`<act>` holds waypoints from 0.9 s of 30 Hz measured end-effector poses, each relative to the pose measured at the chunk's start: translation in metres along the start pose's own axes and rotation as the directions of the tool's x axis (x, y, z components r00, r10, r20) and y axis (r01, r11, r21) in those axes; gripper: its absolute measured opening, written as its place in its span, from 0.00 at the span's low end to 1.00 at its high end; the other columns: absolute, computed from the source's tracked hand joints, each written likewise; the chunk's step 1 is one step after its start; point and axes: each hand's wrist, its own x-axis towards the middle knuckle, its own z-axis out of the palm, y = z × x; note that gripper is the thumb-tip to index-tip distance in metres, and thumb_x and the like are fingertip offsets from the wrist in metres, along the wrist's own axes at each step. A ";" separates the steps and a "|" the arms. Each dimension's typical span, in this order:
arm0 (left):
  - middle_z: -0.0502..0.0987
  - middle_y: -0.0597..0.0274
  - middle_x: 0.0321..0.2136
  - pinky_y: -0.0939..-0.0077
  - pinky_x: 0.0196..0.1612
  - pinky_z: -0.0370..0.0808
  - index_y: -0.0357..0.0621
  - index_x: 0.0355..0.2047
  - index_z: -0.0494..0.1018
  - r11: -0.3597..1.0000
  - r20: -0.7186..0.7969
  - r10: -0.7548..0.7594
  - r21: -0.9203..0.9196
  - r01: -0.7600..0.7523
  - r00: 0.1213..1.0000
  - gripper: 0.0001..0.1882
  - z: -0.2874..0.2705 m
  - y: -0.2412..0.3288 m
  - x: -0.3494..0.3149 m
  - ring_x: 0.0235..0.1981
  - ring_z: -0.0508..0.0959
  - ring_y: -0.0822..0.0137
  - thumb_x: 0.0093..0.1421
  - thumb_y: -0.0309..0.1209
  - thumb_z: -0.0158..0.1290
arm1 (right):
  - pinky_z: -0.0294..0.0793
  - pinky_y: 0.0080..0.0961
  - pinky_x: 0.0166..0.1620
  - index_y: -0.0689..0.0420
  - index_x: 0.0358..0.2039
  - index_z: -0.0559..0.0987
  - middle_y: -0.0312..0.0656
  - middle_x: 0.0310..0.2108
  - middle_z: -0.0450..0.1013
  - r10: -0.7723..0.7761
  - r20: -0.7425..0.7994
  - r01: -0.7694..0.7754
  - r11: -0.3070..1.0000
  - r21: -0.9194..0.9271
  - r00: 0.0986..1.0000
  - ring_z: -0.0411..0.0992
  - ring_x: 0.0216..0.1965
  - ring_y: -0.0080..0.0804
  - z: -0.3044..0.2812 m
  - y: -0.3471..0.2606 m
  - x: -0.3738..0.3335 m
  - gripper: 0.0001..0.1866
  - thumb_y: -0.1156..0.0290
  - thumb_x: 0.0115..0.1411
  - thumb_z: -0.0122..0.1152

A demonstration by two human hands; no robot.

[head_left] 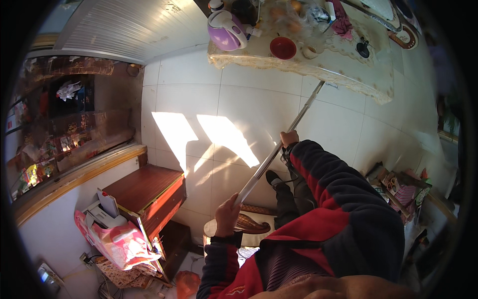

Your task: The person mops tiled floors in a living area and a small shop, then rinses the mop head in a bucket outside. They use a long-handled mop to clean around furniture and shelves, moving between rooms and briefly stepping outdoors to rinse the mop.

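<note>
My left hand (227,215) is closed round the lower end of a long silvery pole (260,172), close to my body. Farther up the same pole, my right hand (289,139) grips it with the fingers wrapped round. The pole runs at a slant away from me and to the right, above the white tiled floor (194,99). Its far end reaches the hanging edge of a patterned cloth on a table (343,77). What is fixed to that end is mostly hidden under the table, so I cannot make out its kind.
A purple and white appliance (226,31) and a red bowl (283,48) stand on the table. At left is a reddish-brown wooden cabinet (144,184) with a pink patterned cloth (119,244). A carved wooden chair (254,224) is beside my legs. Clutter (398,192) lies at right.
</note>
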 end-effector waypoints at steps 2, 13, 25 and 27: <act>0.80 0.49 0.34 0.66 0.38 0.75 0.46 0.49 0.75 0.995 0.027 -0.094 0.028 0.093 0.995 0.21 0.002 -0.005 -0.011 0.35 0.80 0.55 0.54 0.35 0.57 | 0.76 0.43 0.39 0.71 0.24 0.76 0.62 0.27 0.75 0.010 0.100 0.002 0.992 -0.123 0.995 0.76 0.32 0.57 0.006 -0.012 -0.008 0.22 0.58 0.48 0.59; 0.80 0.48 0.32 0.68 0.35 0.75 0.41 0.51 0.73 0.966 -0.064 -0.147 -0.222 0.130 0.987 0.21 0.032 -0.036 -0.073 0.31 0.80 0.58 0.57 0.34 0.55 | 0.76 0.37 0.40 0.64 0.33 0.78 0.53 0.29 0.77 -0.278 0.446 0.511 0.638 -0.577 0.851 0.77 0.36 0.49 0.019 -0.050 -0.065 0.15 0.64 0.54 0.59; 0.74 0.63 0.23 0.78 0.29 0.71 0.39 0.54 0.70 0.800 0.110 -0.298 -0.514 0.311 0.948 0.20 0.051 -0.056 -0.156 0.24 0.73 0.75 0.62 0.30 0.51 | 0.76 0.40 0.42 0.75 0.37 0.70 0.63 0.33 0.75 -0.108 0.341 0.257 0.865 -0.431 0.934 0.76 0.38 0.55 0.063 -0.043 -0.123 0.27 0.59 0.51 0.57; 0.74 0.64 0.23 0.78 0.28 0.70 0.40 0.54 0.70 0.794 0.109 -0.293 -0.525 0.306 0.950 0.20 0.045 -0.053 -0.175 0.24 0.73 0.76 0.62 0.30 0.51 | 0.76 0.40 0.42 0.76 0.36 0.70 0.63 0.33 0.75 -0.104 0.403 0.287 0.857 -0.428 0.909 0.76 0.38 0.55 0.059 -0.037 -0.138 0.27 0.59 0.52 0.56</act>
